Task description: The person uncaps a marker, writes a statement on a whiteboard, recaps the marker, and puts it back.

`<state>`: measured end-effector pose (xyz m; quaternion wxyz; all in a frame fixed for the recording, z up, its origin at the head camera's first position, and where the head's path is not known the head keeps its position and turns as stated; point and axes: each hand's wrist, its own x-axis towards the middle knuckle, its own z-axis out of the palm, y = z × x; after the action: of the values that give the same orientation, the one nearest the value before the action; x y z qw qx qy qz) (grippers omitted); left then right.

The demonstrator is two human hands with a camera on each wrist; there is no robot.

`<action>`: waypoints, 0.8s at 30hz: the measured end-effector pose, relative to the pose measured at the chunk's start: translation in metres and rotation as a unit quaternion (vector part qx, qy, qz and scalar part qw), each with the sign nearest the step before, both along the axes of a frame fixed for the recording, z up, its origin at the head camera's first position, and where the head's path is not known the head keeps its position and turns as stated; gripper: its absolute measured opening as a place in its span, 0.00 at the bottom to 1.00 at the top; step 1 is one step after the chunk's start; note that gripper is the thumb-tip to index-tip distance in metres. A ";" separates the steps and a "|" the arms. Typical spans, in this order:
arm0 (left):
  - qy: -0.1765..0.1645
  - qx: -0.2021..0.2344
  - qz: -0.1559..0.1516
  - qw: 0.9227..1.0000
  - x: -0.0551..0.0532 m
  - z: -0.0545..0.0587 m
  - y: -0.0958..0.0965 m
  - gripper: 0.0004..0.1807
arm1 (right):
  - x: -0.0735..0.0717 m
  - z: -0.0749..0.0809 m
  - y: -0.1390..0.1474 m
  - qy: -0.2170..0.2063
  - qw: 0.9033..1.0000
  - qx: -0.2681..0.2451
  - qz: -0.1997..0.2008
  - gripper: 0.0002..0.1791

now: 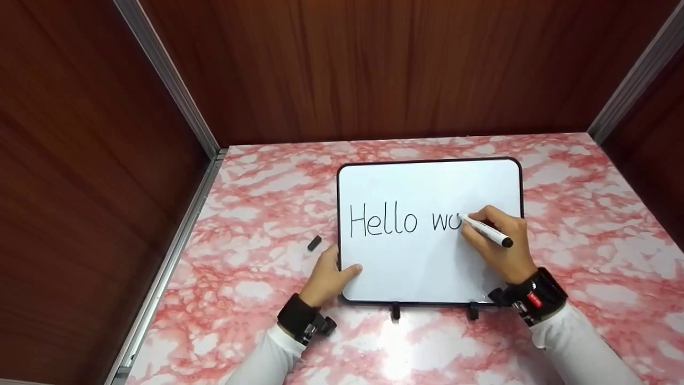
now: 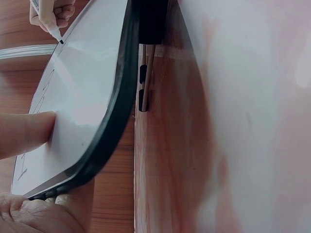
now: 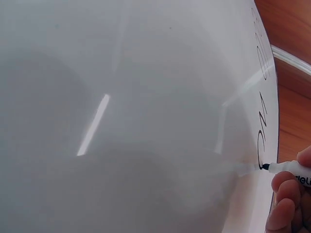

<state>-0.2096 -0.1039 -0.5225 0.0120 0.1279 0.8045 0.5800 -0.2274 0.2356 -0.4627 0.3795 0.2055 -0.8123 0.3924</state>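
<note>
At the centre right of the frame, a right hand (image 1: 502, 250) pinches a marker (image 1: 489, 231) against a whiteboard (image 1: 422, 267), apparently mid-stroke in "Hello wo" lettering (image 1: 396, 218); the left hand (image 1: 327, 278) grips its left edge, steadiness the next stroke likely demands.

Right of centre, a whiteboard (image 1: 422, 248) stands on the table (image 1: 251, 240), a marker (image 1: 486, 231) at its right half (tip touching), a cap (image 1: 314, 243) lying left, a wall (image 1: 374, 69) behind at top.
</note>
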 end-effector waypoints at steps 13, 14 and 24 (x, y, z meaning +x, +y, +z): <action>0.006 0.000 -0.007 1.000 0.000 0.002 -0.001 0.25 | 0.001 0.000 -0.007 -0.002 1.000 0.005 0.020 0.09; 0.006 0.001 -0.007 1.000 0.000 0.002 -0.001 0.25 | 0.001 0.000 -0.007 -0.002 1.000 0.004 0.020 0.09; -0.006 -0.003 -0.002 1.000 0.001 0.003 -0.001 0.25 | 0.011 0.015 -0.004 0.010 1.000 -0.021 0.014 0.10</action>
<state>-0.2086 -0.1048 -0.5194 0.0182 0.1265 0.8058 0.5782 -0.2164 0.2313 -0.4474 0.3861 0.2125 -0.7974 0.4123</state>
